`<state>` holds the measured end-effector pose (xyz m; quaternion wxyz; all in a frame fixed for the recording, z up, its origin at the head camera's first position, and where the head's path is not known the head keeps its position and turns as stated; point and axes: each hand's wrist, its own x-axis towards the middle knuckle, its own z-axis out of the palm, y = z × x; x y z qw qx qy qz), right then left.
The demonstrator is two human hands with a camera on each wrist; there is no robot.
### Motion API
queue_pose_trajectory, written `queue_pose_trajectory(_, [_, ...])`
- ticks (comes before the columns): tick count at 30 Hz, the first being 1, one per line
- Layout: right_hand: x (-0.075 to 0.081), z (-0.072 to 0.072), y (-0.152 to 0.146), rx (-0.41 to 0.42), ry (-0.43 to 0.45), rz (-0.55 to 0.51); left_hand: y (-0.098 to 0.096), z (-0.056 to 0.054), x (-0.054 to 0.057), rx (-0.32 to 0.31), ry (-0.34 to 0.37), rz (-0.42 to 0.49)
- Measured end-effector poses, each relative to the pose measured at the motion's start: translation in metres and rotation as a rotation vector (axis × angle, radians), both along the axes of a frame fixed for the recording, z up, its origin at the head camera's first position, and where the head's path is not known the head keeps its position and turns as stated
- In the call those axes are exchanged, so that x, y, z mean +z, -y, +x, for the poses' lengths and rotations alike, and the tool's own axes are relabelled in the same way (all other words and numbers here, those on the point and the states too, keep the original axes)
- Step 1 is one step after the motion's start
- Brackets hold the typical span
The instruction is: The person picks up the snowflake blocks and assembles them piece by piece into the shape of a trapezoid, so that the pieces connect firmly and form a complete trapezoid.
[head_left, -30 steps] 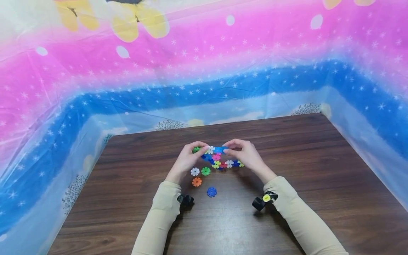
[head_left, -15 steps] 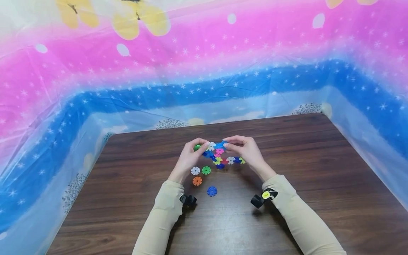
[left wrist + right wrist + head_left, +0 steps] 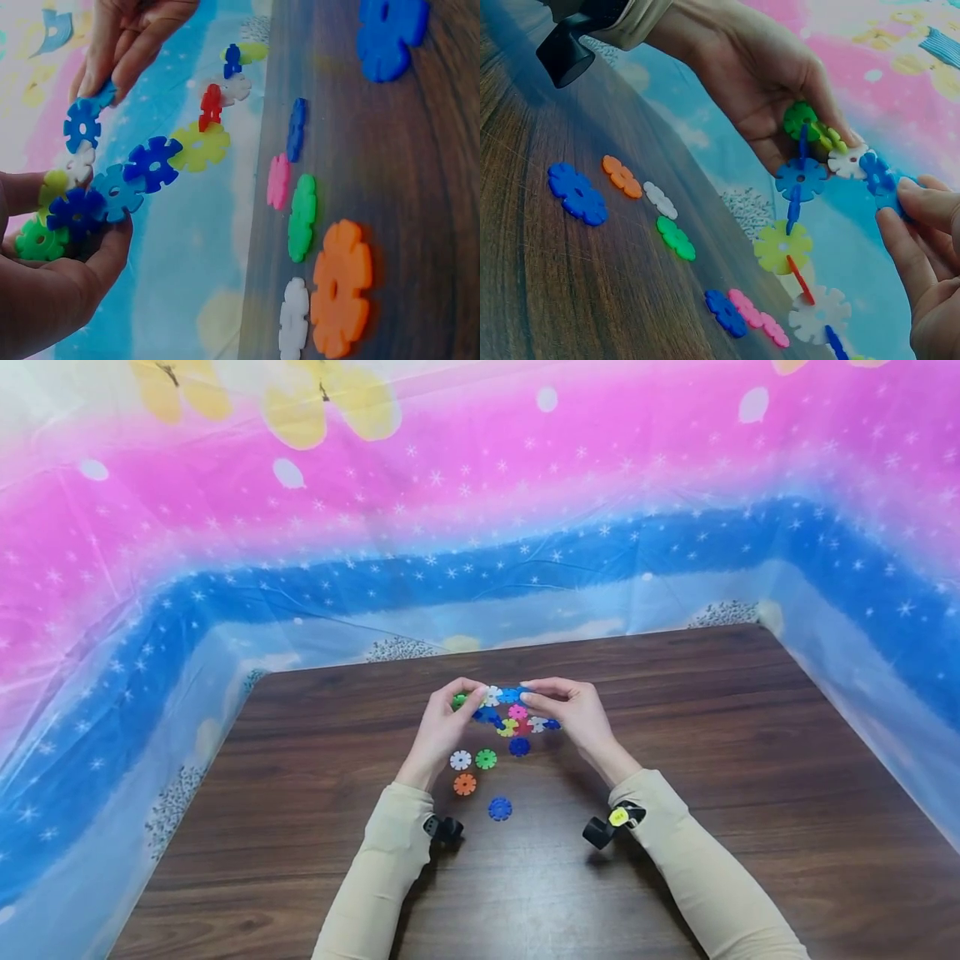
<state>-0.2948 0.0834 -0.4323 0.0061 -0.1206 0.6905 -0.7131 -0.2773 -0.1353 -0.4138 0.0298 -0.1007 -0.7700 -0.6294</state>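
A chain of interlocking snowflake discs (image 3: 154, 165) in several colours hangs above the table between both hands. My left hand (image 3: 442, 727) grips it by its green disc (image 3: 41, 240), yellow and white discs. In the right wrist view, a branch with a yellow disc (image 3: 782, 247), red and white discs dangles from the held part. My right hand (image 3: 581, 718) pinches a light blue disc (image 3: 885, 191) at the other end, which joins a blue disc (image 3: 82, 125) beside the white one. Fingers partly hide the discs at both grips.
On the brown wooden table (image 3: 300, 827) lie a loose white disc (image 3: 461, 760), a green disc (image 3: 486, 759), an orange disc (image 3: 465, 785), a blue disc (image 3: 500, 809), a dark blue disc (image 3: 519, 747) and pink discs (image 3: 757, 317). A patterned cloth (image 3: 480, 527) hangs behind the table.
Both hands have risen slightly with the chain. Its dangling branch has swung up and left, exposing the dark blue disc on the table. The right hand has shifted a little left since half a second ago.
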Motion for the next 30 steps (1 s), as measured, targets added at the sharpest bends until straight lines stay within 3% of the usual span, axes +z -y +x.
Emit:
queue_pose_trajectory(6, [0.001, -0.0011, -0.0008, 0.004, 0.018, -0.009, 0.0001, -0.0008, -0.0012, -0.008, 0.008, 0.003])
queue_pose_trajectory(13, [0.0015, -0.0011, 0.0004, -0.015, -0.017, -0.057, -0.0015, -0.0009, 0.0032, 0.001, -0.032, 0.0])
queue_pose_trajectory(21, [-0.002, 0.0013, 0.0007, -0.019, -0.016, -0.02, -0.0018, 0.0022, -0.0002, 0.016, -0.03, -0.009])
queue_pose_trajectory(30, [0.0002, -0.0009, -0.0088, -0.005, -0.026, 0.014, -0.0063, 0.0026, 0.0006, -0.027, -0.013, 0.003])
